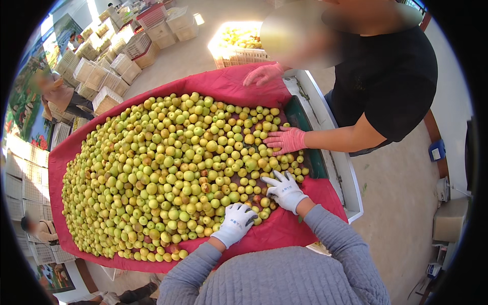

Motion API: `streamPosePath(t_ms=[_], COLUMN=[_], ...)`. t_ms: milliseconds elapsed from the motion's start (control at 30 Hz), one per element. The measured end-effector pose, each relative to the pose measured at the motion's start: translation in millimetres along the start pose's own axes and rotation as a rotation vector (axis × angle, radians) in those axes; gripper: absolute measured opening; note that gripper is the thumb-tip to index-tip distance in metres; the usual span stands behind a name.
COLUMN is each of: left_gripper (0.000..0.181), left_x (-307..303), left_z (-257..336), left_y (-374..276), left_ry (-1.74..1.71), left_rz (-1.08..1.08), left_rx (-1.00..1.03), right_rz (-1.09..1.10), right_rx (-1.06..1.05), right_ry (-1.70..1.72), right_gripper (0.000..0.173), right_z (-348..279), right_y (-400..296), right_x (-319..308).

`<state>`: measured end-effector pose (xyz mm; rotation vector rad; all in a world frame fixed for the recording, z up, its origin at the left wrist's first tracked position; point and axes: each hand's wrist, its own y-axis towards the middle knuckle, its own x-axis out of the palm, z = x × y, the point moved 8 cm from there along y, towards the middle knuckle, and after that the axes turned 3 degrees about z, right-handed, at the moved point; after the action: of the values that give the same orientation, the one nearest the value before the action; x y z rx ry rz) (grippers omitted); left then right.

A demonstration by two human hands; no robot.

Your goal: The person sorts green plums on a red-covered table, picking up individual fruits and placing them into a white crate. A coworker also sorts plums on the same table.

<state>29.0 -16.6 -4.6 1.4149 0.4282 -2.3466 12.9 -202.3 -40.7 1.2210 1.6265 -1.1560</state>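
A large heap of round yellow-green fruits [167,162], some with brown or reddish patches, lies on a red cloth [228,82]. My left hand [237,222], in a white knit glove with dark fingertips, rests at the near edge of the heap with its fingers bent over the fruits; its palm side is hidden. Farther right, my right hand [285,191] wears a matching glove. Its fingers are apart, touching fruits at the sorting end, where they lie more thinly. A reddish fruit [257,198] sits between my two hands.
Across the heap stands a person in a black shirt [385,80], one pink-gloved hand [286,140] on the fruits, the other [263,74] above the cloth. A white-edged metal frame [345,179] borders the right end. Behind are a fruit-filled crate [242,57], stacked crates [114,72] and other people.
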Motion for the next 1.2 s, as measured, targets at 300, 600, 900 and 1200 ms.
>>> streamPosePath(t_ms=[300,600,900,1200], left_gripper=[0.031,0.042,0.046,0.062], left_x=[-41.6,-31.3,-36.3,-23.6], left_z=[-38.4,-21.7,-27.0,-44.9], left_y=[-39.1,-44.7,-62.7,-84.8], left_ry=[-0.023,-0.032,-0.045,-0.019], left_rz=[0.107,0.127,0.213,0.172], left_rx=[-0.128,-0.185,-0.236,-0.356], right_rz=[0.364,-0.024,-0.032,0.469], right_rx=[0.288,-0.047,0.19,-0.052], right_ry=[-0.038,0.201,-0.026,0.396], right_gripper=[0.038,0.051,0.022,0.022], right_z=[64.2,-52.5,-18.7,-25.5], right_y=[-14.8,5.6,28.7,5.9], right_x=[-31.7,12.4,23.2,-40.7])
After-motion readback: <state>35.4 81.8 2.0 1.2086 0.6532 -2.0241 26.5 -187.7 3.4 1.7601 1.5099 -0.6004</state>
